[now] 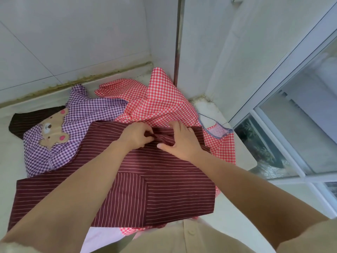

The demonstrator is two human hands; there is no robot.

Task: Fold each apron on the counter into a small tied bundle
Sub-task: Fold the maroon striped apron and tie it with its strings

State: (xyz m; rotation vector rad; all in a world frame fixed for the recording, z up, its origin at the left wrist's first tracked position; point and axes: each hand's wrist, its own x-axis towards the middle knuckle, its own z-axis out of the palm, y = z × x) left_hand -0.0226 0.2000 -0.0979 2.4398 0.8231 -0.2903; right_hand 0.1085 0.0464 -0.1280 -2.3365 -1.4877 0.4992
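while both hands met at the middle of the frame, the striped apron point(173, 189) lay spread flat on the counter point(11, 157). its length ran from the centre down toward the bottom edge of the frame, and its top edge ran left to right under the knuckles.

the left hand point(136, 136) had its fingers curled tight and pinched a raised fold of the maroon cloth. the right hand point(182, 143) sat just beside it, fingers bent over the same fold from above and the thumb laid straight along its lower side, so the cloth was caught between them.

the fold point(163, 138) was a short ridge lying crosswise between the two hands, touching both. neither hand was nearer than the other. whether it was a strap or a gathered bit of the bib could not be told.

the rest of the apron hung below the hands in the frame, loose and unfolded, so the next fold would probably have to come down over that long body.

the purple checked apron point(54, 154) lay partly under it at centre left. the red checked apron point(160, 99) was heaped just above the hands. neither one was bundled.
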